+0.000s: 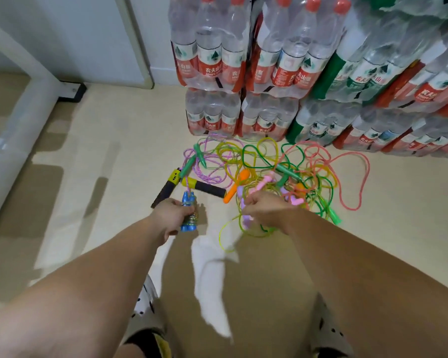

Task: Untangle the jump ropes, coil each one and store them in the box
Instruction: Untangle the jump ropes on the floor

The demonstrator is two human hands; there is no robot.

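I am looking down past a shoe [146,298] at the bottom edge, and both arms are reaching forward over the floor [101,156]. The left hand [170,218] is gripping a pair of blue handles [188,215] upright, its fingers curled tight round them, and some cord is showing wound round their middle. The right hand [267,210] is closing in a fist on a yellow-green rope [226,237], whose loops are trailing below the hand. A purple handle [246,218] is poking out under the knuckles, though I cannot tell whether the fingers have hold of it too.

Just beyond the left hand, two black-and-yellow handles [207,188] are lying on the floor at an angle to each other. An orange handle [237,186] is lying beside them. Past both hands, the tangle [295,166] of pink, green, yellow and purple ropes is sprawling loose on the floor, reaching the foot of the stacked bottle packs [269,60]. A white frame [23,117] is standing at far left.
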